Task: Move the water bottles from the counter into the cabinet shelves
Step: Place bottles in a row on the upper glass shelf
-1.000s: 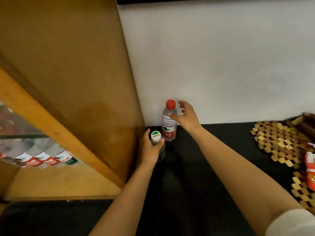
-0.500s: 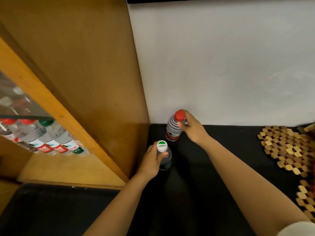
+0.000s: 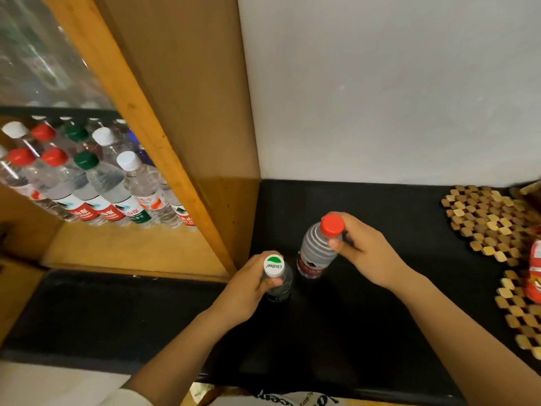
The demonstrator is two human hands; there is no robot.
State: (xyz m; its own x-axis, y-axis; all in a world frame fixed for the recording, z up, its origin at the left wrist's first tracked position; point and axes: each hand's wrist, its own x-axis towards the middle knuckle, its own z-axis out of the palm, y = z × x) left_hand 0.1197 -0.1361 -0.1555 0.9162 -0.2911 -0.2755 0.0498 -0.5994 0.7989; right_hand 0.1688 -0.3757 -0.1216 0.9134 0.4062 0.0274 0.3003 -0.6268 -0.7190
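A plain white wall [image 3: 395, 89] rises behind the black surface [image 3: 336, 332], meeting it along a straight line at the back. At the right edge lie two trivets made of small wooden blocks in light and dark brown: the upper wooden-block mat [image 3: 491, 221] lies near the wall, and the lower wooden-block mat [image 3: 524, 312] lies nearer the front, partly cut off by the frame. A red and white packet [image 3: 535, 271] rests across the gap between them, only its left part showing. At the bottom edge, a strip of white cloth with black lettering [image 3: 295, 401] shows, the words too cropped to read.
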